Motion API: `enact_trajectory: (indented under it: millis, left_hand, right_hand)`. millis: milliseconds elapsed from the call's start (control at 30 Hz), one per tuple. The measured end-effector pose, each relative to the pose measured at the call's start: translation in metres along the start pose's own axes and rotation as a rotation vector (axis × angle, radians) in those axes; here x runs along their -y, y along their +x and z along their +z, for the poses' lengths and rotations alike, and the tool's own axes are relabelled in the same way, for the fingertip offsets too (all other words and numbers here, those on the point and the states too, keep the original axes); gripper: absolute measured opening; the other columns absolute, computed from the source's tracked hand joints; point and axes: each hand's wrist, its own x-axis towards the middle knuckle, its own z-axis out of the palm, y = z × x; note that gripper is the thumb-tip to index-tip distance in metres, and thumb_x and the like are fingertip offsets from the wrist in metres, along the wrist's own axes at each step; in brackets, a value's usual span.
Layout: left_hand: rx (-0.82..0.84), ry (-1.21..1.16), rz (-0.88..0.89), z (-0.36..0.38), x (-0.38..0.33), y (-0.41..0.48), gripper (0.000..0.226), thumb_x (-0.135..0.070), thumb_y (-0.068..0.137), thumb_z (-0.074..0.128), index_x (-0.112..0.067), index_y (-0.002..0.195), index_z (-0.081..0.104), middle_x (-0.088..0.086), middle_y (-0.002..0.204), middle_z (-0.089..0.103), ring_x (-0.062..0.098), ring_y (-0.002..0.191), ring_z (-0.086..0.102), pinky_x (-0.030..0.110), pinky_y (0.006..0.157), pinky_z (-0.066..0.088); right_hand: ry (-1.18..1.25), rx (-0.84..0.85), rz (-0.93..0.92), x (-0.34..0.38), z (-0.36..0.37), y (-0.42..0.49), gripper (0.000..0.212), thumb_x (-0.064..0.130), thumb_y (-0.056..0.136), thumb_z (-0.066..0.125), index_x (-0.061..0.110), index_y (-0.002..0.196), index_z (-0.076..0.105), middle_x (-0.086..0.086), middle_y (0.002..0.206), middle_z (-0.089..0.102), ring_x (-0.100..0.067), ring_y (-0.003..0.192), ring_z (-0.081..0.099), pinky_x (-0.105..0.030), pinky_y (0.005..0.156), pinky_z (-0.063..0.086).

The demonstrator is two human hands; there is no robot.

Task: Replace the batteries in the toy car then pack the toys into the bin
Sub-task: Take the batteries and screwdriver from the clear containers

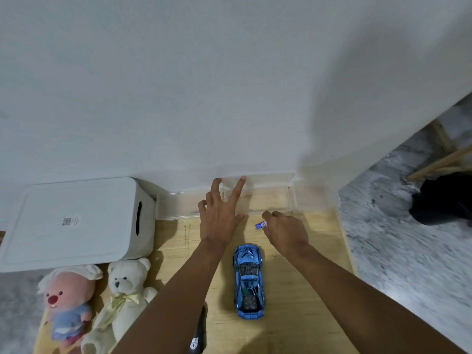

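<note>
A shiny blue toy car [249,279] lies on the wooden table [293,315], nose pointing away from me. My right hand [286,229] hovers just beyond it, pinching a small blue-and-white battery [260,225] in its fingertips. My left hand [221,208] has its fingers spread and rests against a clear plastic box [268,200] at the wall. A white lidded bin [74,221] stands at the left. In front of the bin lie a pink plush toy [65,300] and a cream teddy bear [125,292].
A second clear plastic tray [176,205] sits between the bin and the box. A dark object [198,335] lies under my left forearm. The white wall rises directly behind. The table's right edge [348,251] drops to a grey marbled floor with a black object [444,200].
</note>
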Motion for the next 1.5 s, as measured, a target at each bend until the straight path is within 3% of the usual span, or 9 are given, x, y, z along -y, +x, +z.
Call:
enact_trajectory:
  millis: [267,433,600,833,933,1033,1267,1367,1500]
  left_hand:
    - [0.007,-0.027,-0.013,-0.002,-0.002,-0.001,0.105,-0.059,0.087,0.069,-0.047,0.160,-0.006,0.017,0.156,0.023,0.026,0.111,0.056,0.045,0.090,0.051]
    - [0.006,-0.036,-0.015,-0.002,-0.002,-0.002,0.101,-0.064,0.089,0.064,-0.048,0.159,-0.007,0.016,0.157,0.021,0.027,0.112,0.055,0.045,0.093,0.050]
    - [-0.007,-0.039,-0.018,-0.001,-0.002,-0.002,0.104,-0.063,0.087,0.068,-0.047,0.160,-0.005,0.017,0.155,0.022,0.027,0.109,0.057,0.045,0.090,0.051]
    - [-0.016,0.010,-0.027,-0.001,-0.006,-0.003,0.104,-0.064,0.088,0.067,-0.045,0.161,-0.005,0.017,0.155,0.023,0.025,0.107,0.057,0.043,0.087,0.052]
    - [-0.010,0.014,-0.035,-0.001,-0.007,-0.004,0.105,-0.063,0.088,0.067,-0.045,0.161,-0.006,0.018,0.157,0.021,0.025,0.109,0.057,0.043,0.089,0.052]
    - [0.006,-0.001,-0.046,-0.001,-0.009,-0.004,0.104,-0.061,0.090,0.067,-0.046,0.160,-0.010,0.017,0.158,0.018,0.025,0.111,0.056,0.044,0.091,0.052]
    - [0.030,-0.007,-0.057,-0.005,-0.011,-0.006,0.104,-0.057,0.091,0.067,-0.047,0.159,-0.012,0.017,0.160,0.016,0.025,0.116,0.055,0.044,0.095,0.051]
    - [0.029,0.004,-0.058,-0.007,-0.012,-0.006,0.106,-0.057,0.091,0.067,-0.046,0.159,-0.013,0.017,0.159,0.016,0.025,0.116,0.055,0.045,0.096,0.051]
    - [0.049,0.029,-0.060,-0.010,-0.012,-0.005,0.106,-0.058,0.092,0.066,-0.046,0.158,-0.016,0.017,0.159,0.015,0.025,0.116,0.054,0.044,0.097,0.049]
  right_hand:
    - [0.317,-0.021,-0.091,-0.011,-0.007,-0.011,0.018,0.027,0.095,0.049,0.021,0.111,0.044,0.009,0.086,0.061,-0.019,0.060,0.050,-0.030,0.057,0.038]
    - [0.329,0.069,-0.145,-0.023,-0.002,-0.007,0.023,0.028,0.104,0.046,0.024,0.127,0.043,-0.002,0.104,0.071,-0.024,0.068,0.054,-0.036,0.062,0.045]
    - [0.251,0.060,-0.138,-0.021,0.003,-0.004,0.018,0.034,0.099,0.059,0.028,0.115,0.053,0.003,0.107,0.070,-0.025,0.086,0.064,-0.031,0.067,0.044]
    - [0.178,-0.045,-0.113,-0.011,0.014,-0.002,0.028,0.023,0.094,0.065,0.025,0.121,0.067,0.005,0.120,0.062,-0.028,0.083,0.070,-0.036,0.068,0.057]
    - [0.148,-0.095,-0.121,-0.008,0.019,-0.007,0.037,0.017,0.085,0.073,0.023,0.121,0.068,0.001,0.114,0.063,-0.024,0.076,0.070,-0.035,0.055,0.057]
    - [0.193,-0.167,-0.101,-0.009,0.017,-0.016,0.031,0.021,0.083,0.069,0.022,0.114,0.067,0.003,0.105,0.063,-0.019,0.088,0.065,-0.033,0.055,0.056]
    - [0.357,0.053,-0.221,-0.021,0.017,-0.018,0.062,-0.009,0.077,0.057,0.025,0.128,0.050,0.006,0.127,0.045,-0.018,0.116,0.045,-0.035,0.084,0.052]
    - [0.372,0.072,-0.232,-0.022,0.023,-0.012,0.076,-0.018,0.075,0.059,0.029,0.134,0.048,0.008,0.133,0.042,-0.016,0.112,0.051,-0.036,0.077,0.055]
    - [0.335,0.050,-0.245,-0.022,0.024,-0.008,0.074,-0.019,0.075,0.057,0.027,0.133,0.049,0.006,0.131,0.047,-0.023,0.098,0.062,-0.038,0.072,0.055]
